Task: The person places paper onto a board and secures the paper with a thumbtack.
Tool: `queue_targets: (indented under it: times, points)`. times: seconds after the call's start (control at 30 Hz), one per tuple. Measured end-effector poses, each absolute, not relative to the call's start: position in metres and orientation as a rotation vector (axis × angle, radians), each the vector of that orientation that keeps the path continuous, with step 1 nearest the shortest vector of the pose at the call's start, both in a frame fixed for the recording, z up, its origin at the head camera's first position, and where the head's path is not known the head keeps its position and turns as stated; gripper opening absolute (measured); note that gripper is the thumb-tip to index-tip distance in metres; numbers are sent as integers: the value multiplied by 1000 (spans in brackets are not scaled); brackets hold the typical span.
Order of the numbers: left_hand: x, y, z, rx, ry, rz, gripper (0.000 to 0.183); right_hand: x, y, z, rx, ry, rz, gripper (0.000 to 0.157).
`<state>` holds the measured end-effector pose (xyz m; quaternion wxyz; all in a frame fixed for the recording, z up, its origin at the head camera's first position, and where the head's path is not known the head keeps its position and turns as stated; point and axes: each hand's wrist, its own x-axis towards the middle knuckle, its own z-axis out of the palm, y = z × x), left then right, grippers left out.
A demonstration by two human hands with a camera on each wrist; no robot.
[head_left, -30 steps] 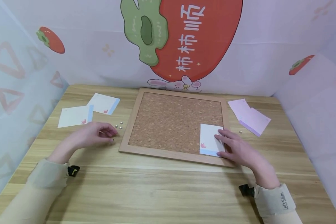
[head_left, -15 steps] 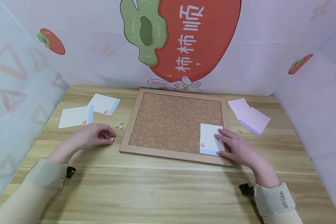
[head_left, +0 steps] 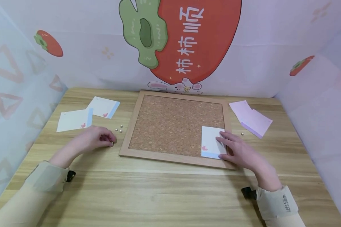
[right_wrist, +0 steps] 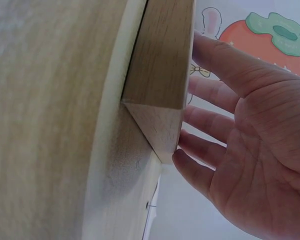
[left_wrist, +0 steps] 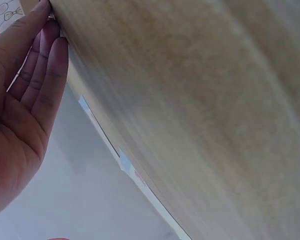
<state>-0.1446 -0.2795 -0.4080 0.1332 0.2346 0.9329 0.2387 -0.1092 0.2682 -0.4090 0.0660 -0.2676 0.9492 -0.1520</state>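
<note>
My left hand (head_left: 95,138) is low over the table, left of the corkboard (head_left: 170,123), its thumb and fingertips pinching a small shiny thumbtack (head_left: 112,143). In the left wrist view, the fingertips (left_wrist: 57,47) meet the thumb near the tabletop, and the tack is mostly hidden. Several more thumbtacks (head_left: 120,131) lie just beyond that hand. A white note card (head_left: 211,142) with a blue strip and pink print sits on the board's lower right corner. Across its right edge my right hand (head_left: 241,151) rests with spread, fairly straight fingers, holding it against the cork and wooden frame.
Two more white cards (head_left: 73,119) lie at the table's left back. At the right are two overlapping pink cards (head_left: 256,121) with a single thumbtack (head_left: 242,134) close by. A printed cloth backdrop (head_left: 261,63) rises along the table's back edge.
The left hand has drawn slightly back toward the person, with its thumb and fingertips closing on the thumbtack. The right hand stays on the card, and the head view has shifted slightly.
</note>
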Motion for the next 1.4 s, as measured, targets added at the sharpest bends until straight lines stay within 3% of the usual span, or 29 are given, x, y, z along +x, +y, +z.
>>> queue_targets:
  times: [0.67, 1.17, 1.4]
  points:
    - [-149, -283, -411, 612, 2678, 677, 6, -110, 268, -408, -801, 2851, -488, 61]
    - [-146, -275, -408, 656, 2741, 586, 15, -110, 268, -406, -803, 2845, -478, 61]
    - [-149, -262, -400, 637, 2774, 665, 7, -109, 268, -406, -800, 2848, -469, 60]
